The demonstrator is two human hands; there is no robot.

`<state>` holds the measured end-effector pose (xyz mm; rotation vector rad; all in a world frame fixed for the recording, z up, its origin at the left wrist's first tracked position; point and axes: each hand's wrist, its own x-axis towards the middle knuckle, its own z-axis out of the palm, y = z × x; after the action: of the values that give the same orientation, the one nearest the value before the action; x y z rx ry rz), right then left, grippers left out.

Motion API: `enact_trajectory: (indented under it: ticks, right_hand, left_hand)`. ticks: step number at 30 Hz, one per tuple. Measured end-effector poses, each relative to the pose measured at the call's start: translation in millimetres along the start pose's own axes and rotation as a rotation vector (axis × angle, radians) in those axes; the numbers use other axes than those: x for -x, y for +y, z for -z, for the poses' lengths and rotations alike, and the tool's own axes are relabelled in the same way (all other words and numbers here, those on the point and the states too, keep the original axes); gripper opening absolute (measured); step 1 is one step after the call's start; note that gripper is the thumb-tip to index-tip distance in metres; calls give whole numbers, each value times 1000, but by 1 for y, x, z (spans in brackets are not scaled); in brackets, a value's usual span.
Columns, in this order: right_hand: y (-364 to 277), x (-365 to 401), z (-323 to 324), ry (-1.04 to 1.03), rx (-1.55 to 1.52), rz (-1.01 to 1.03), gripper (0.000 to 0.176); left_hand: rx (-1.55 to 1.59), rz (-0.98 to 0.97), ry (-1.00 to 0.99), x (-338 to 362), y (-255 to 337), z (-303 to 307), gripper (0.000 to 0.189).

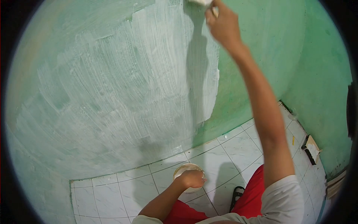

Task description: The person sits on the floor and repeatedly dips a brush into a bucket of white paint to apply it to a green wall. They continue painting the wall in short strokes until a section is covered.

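My right hand is raised at the top of the view, its fingers closed round the handle of a brush. The brush is partly cut off by the frame edge and lies close to the green wall. White paint covers much of the wall in streaks. Low in the middle, my left hand reaches across a round bucket, its fingers closed at the bucket's right rim. The hand hides most of the inside of the bucket.
White tiles cover the floor. A black-edged block with white smears lies at the right wall, near a small yellow item. A dark sandal shows beside my red trousers. Dark objects stand at the far right edge.
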<state>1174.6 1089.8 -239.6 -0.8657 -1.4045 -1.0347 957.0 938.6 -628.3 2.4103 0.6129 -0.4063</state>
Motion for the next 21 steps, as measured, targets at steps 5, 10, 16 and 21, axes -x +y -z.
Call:
enact_trajectory:
  ticks: [5, 10, 16, 21]
  right_hand:
    - [-46, 81, 11, -133, -116, -331, 13]
    - [-74, 125, 46, -361, -40, -442, 13]
    - [-63, 61, 97, -612, 33, -415, 18]
    - [-33, -88, 91, -1022, 169, -471, 16]
  left_hand:
    - [16, -33, -61, 6, 6, 8, 53]
    - [4, -22, -1, 6, 10, 2, 46]
    - [25, -57, 35, 3, 5, -5, 46]
    - [20, -49, 42, 11, 4, 2, 45]
